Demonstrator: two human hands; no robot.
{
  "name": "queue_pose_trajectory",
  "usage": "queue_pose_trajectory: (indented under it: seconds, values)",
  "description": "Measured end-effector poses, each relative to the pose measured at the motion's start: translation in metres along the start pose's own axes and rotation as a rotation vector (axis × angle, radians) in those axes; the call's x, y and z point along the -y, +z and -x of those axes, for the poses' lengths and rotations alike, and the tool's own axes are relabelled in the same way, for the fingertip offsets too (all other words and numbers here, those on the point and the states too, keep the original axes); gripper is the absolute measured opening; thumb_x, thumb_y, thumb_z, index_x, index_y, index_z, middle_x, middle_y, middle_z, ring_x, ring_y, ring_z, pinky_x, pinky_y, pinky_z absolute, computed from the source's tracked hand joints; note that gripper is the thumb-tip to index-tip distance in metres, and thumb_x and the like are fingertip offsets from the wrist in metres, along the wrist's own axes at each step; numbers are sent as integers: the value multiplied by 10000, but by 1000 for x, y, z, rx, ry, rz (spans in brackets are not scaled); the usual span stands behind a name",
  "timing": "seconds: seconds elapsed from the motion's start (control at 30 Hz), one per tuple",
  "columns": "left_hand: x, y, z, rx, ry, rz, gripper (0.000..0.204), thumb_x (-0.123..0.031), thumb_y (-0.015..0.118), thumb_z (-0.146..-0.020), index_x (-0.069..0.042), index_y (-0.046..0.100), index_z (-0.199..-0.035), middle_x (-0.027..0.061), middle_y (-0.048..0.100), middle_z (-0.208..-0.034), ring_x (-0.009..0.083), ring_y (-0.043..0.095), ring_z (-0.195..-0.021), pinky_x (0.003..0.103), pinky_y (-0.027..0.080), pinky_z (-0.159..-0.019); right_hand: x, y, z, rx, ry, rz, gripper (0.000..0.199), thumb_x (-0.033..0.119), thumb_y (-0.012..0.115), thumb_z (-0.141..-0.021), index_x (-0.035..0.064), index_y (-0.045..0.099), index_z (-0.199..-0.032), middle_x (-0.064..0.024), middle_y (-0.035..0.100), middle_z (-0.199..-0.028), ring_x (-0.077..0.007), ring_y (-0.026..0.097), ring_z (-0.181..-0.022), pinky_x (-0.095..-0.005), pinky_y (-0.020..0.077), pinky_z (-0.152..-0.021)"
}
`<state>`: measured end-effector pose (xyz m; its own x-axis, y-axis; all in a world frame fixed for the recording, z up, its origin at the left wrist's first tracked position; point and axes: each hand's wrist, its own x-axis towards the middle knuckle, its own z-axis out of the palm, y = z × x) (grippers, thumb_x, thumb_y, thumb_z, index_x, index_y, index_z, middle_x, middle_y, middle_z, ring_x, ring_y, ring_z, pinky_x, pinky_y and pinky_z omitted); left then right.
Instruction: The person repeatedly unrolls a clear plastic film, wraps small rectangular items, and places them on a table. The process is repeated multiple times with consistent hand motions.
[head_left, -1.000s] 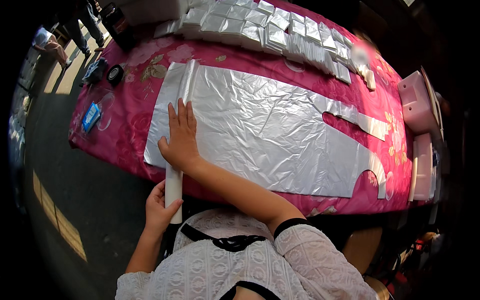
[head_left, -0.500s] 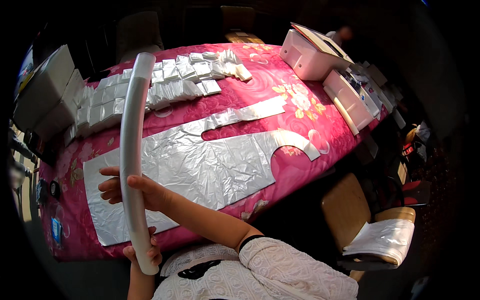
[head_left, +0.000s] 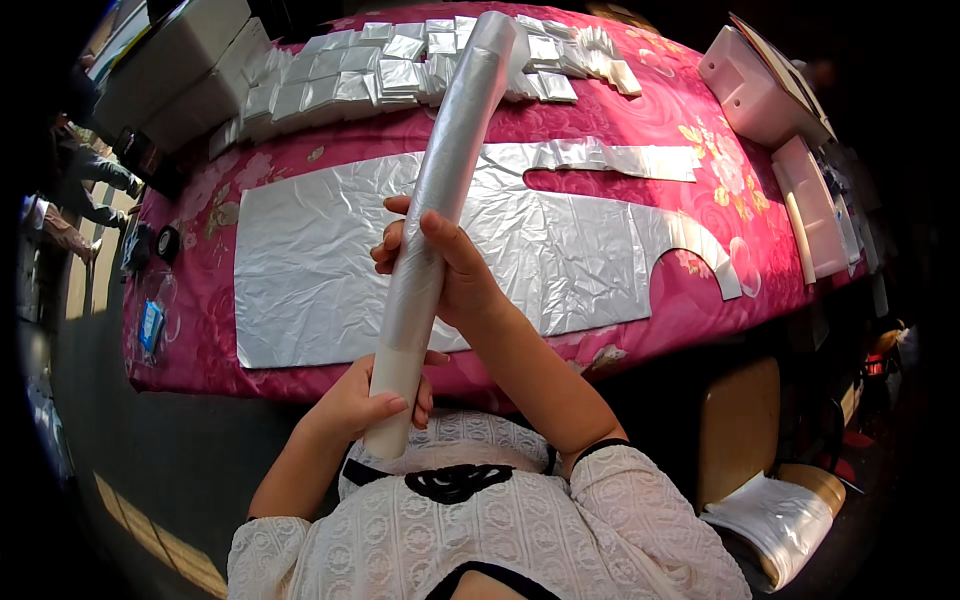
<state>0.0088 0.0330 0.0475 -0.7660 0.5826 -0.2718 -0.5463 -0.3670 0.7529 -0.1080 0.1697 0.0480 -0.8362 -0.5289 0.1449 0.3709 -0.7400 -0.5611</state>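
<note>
A long roll of translucent plastic film [head_left: 452, 160] rises at a slant in front of me, its top leaning right and away. My left hand [head_left: 362, 400] is closed around its pale lower end. Higher up, my right hand [head_left: 455, 262] wraps around the middle of the roll, thumb on the near side and fingertips showing at the left. Behind the roll, a flat silvery plastic vest bag [head_left: 570, 260] lies spread on the table, its two handle straps pointing right. The roll hides part of it.
A pink flowered cloth covers the table [head_left: 690, 320]. Folded silvery packets [head_left: 330, 85] stand in rows at the back. White boxes flank the table at left [head_left: 200, 75] and right [head_left: 750, 85]. Black tape [head_left: 168, 242] and a blue packet [head_left: 151, 325] lie left; a chair [head_left: 740, 430] stands right.
My view has turned, so the table sits farther right and higher in the picture. The roll now leans more to the right. Both hands keep hold of it.
</note>
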Motion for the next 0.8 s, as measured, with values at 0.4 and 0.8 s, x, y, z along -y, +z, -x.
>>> queue_pose_trajectory:
  seconds: [0.4, 0.8]
  values:
    - [-1, 2, 4, -152, 50, -91, 446, -197, 656, -692, -2, 465, -1044, 62, 549, -837, 129, 563, -694, 296, 496, -636, -12, 10, 9, -83, 136, 224, 588, 429, 644, -756, 5, 408, -1088, -74, 574, -786, -167, 584, -761, -282, 475, -691]
    - [13, -13, -15, -426, 275, -350, 674, -288, 520, -799, 31, 273, -1338, 105, 562, -916, 160, 564, -765, 290, 466, -712, -30, 8, 22, -316, 113, 525, 449, 293, 680, -778, -18, 470, -1026, -89, 567, -837, -142, 567, -774, -278, 470, -681]
